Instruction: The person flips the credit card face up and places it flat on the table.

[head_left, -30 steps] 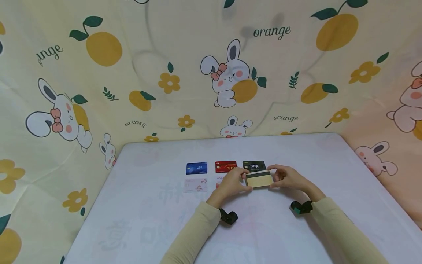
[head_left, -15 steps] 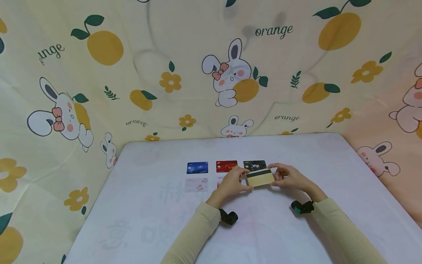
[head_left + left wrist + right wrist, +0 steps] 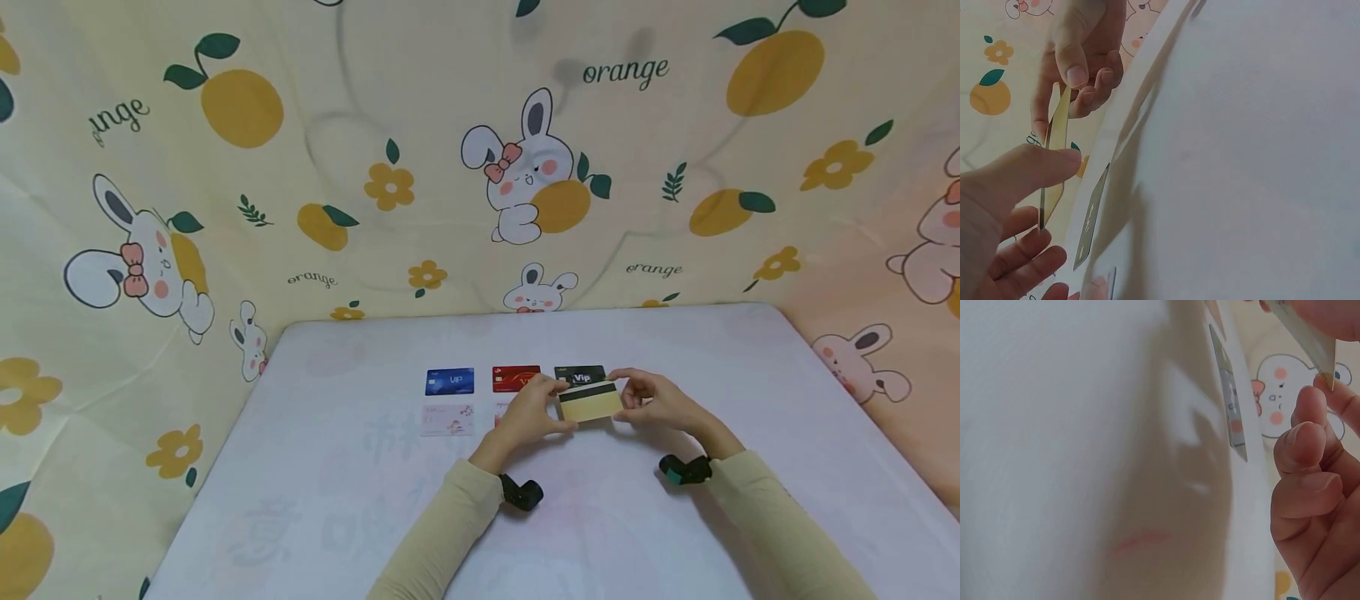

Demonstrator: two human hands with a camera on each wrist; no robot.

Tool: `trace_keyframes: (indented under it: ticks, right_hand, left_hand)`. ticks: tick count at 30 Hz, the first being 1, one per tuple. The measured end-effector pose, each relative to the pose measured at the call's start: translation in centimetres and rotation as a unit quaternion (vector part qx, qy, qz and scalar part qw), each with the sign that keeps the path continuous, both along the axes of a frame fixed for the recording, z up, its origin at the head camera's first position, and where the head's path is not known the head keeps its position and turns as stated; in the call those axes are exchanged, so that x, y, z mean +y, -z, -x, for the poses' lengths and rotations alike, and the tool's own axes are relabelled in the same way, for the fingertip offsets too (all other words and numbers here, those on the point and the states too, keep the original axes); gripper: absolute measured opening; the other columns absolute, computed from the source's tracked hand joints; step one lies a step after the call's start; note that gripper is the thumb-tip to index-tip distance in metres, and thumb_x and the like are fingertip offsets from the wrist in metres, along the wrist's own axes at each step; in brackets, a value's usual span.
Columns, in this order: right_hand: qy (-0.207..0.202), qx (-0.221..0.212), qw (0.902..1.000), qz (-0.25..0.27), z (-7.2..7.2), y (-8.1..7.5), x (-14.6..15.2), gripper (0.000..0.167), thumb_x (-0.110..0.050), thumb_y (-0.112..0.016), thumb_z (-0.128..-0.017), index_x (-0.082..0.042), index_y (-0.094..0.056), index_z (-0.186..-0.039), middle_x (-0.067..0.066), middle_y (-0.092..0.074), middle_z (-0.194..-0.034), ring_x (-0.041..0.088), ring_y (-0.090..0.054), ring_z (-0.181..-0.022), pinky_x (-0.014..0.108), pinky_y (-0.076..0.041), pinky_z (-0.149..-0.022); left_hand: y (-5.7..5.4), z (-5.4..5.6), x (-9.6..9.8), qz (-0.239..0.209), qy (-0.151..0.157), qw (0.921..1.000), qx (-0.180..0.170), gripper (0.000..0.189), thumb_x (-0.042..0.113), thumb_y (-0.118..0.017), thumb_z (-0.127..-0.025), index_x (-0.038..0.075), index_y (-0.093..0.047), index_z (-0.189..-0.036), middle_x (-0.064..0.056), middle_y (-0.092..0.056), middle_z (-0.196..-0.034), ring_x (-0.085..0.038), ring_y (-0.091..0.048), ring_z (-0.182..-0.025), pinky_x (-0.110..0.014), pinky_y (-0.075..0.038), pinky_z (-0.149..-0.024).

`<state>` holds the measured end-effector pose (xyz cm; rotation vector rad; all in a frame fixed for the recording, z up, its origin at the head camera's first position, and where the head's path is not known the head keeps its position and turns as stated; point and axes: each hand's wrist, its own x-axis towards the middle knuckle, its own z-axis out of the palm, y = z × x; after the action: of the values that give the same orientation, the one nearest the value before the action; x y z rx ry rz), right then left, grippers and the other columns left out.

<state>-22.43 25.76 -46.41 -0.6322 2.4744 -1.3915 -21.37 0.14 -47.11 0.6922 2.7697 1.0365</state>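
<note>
Both hands hold one gold magnetic-stripe card (image 3: 590,405) above the table, its dark stripe along the far edge. My left hand (image 3: 531,412) pinches its left side between thumb and fingers. On its right side, the card is pinched by my right hand (image 3: 657,402). The left wrist view shows the card (image 3: 1056,140) nearly edge-on, with its shadow on the cloth. Just beyond the hands lies a black Vip card (image 3: 579,374), partly covered by the held card. A red VIP card (image 3: 513,377) and a pinkish card (image 3: 501,410) are partly behind my left hand.
Farther left on the white-covered table (image 3: 337,475) lie a blue VIP card (image 3: 450,381) and a pale pink card (image 3: 447,420). A patterned cloth wall (image 3: 435,100) rises right behind the table's far edge.
The held card has risen slightly and its tilt has shifted a little, with both hands keeping their grip. The cards on the table lie as before.
</note>
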Motion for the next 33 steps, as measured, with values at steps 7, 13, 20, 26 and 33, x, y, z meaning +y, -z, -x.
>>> trace_keyframes:
  ticks: [7, 13, 20, 26, 33]
  right_hand:
    - [-0.003, 0.015, 0.9999, 0.006, 0.1, 0.1, -0.4, 0.058, -0.005, -0.079, -0.074, 0.001, -0.052, -0.125, 0.006, -0.053, -0.076, 0.004, -0.049, -0.065, 0.021, -0.043, -0.060]
    - [-0.001, 0.015, 0.9999, 0.003, 0.1, 0.0, -0.4, 0.059, -0.006, -0.080, -0.073, 0.001, -0.052, -0.124, 0.004, -0.053, -0.076, 0.003, -0.049, -0.065, 0.021, -0.043, -0.061]
    - [-0.015, 0.048, 0.9986, 0.013, -0.2, -0.3, -0.9, 0.056, -0.002, -0.080, -0.072, 0.005, -0.053, -0.120, 0.009, -0.053, -0.072, 0.001, -0.050, -0.063, 0.020, -0.043, -0.060]
    - [-0.021, 0.057, 0.9980, 0.014, -0.4, -0.6, -1.3, 0.055, -0.002, -0.080, -0.072, 0.005, -0.053, -0.119, 0.007, -0.053, -0.071, 0.000, -0.049, -0.062, 0.020, -0.042, -0.060]
    - [-0.020, 0.052, 0.9984, 0.013, -0.3, -0.4, -1.3, 0.056, -0.003, -0.080, -0.071, 0.005, -0.053, -0.119, 0.009, -0.054, -0.072, 0.000, -0.048, -0.063, 0.020, -0.042, -0.060]
  left_hand:
    - [0.0, -0.1, 0.4, -0.001, -0.001, 1.0000, 0.009, 0.064, 0.032, -0.082, -0.076, 0.012, -0.058, -0.132, -0.007, -0.055, -0.126, -0.018, -0.056, -0.115, -0.032, -0.047, -0.104]
    - [-0.1, 0.0, 0.9, -0.001, 0.004, 0.9997, 0.025, 0.063, 0.031, -0.082, -0.076, 0.011, -0.058, -0.131, -0.005, -0.056, -0.127, -0.016, -0.055, -0.115, -0.028, -0.046, -0.104]
    - [0.1, 0.2, 1.4, -0.009, 0.001, 0.9995, 0.031, 0.062, 0.031, -0.082, -0.074, 0.013, -0.060, -0.129, -0.003, -0.057, -0.126, -0.014, -0.057, -0.111, -0.023, -0.047, -0.098]
    - [0.0, 0.2, 1.7, -0.005, -0.008, 0.9997, 0.023, 0.062, 0.032, -0.083, -0.073, 0.015, -0.061, -0.128, -0.002, -0.058, -0.126, -0.014, -0.056, -0.111, -0.023, -0.047, -0.096]
    - [-0.3, 0.1, 1.9, 0.018, -0.008, 0.9993, 0.031, 0.062, 0.035, -0.082, -0.074, 0.018, -0.060, -0.129, -0.001, -0.057, -0.129, -0.016, -0.055, -0.116, -0.027, -0.047, -0.098]
